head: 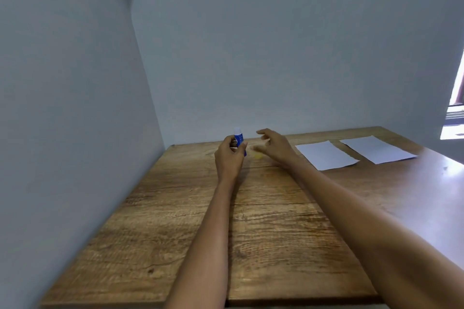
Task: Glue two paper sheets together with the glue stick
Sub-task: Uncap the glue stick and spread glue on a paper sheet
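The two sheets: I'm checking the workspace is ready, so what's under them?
Both sheets lie flat, side by side and apart, directly on the wooden table. Whatever might lie beneath the paper is covered and cannot be seen.

The lower part of the glue stick [238, 138] is hidden inside the fingers of the left hand [229, 158]. Just right of the glue stick, a small yellow object [257, 156] on the table [263, 233] is too blurred to be identified. The right hand [275, 144] is smeared at the fingertips. Both forearms are cut off by the bottom edge.
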`<state>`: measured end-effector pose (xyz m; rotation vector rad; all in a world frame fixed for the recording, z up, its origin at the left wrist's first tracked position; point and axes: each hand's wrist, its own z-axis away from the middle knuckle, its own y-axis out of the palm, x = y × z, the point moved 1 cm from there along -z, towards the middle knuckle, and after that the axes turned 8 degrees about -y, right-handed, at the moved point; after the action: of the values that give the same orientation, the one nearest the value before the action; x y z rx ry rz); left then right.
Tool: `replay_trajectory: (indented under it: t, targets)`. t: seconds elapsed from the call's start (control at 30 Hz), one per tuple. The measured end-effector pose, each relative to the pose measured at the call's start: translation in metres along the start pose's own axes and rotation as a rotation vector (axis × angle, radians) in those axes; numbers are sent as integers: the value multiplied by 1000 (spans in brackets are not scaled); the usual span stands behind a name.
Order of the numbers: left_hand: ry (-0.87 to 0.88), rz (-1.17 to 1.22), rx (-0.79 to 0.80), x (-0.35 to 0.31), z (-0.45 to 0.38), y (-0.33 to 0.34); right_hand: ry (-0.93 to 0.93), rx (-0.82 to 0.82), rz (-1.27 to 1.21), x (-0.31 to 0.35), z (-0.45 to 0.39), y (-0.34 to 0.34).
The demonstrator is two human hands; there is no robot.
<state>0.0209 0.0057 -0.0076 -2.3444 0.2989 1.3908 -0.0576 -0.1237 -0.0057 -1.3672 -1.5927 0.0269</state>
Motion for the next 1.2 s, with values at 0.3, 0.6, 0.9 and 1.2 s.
replay_trajectory:
  t: [0.3,0.6,0.9,1.2]
  targets:
    - [2,96,-85,-11,9,-3,229,14,-760,51,39,36]
    - [-105,390,-141,-30,13,-8,129,55,-1287,63,45,32]
    - [-44,350,-32,-34,20,1,311,82,-1176,65,47,25]
    - [-11,363,75,-38,18,6,335,50,-1142,53,41,21]
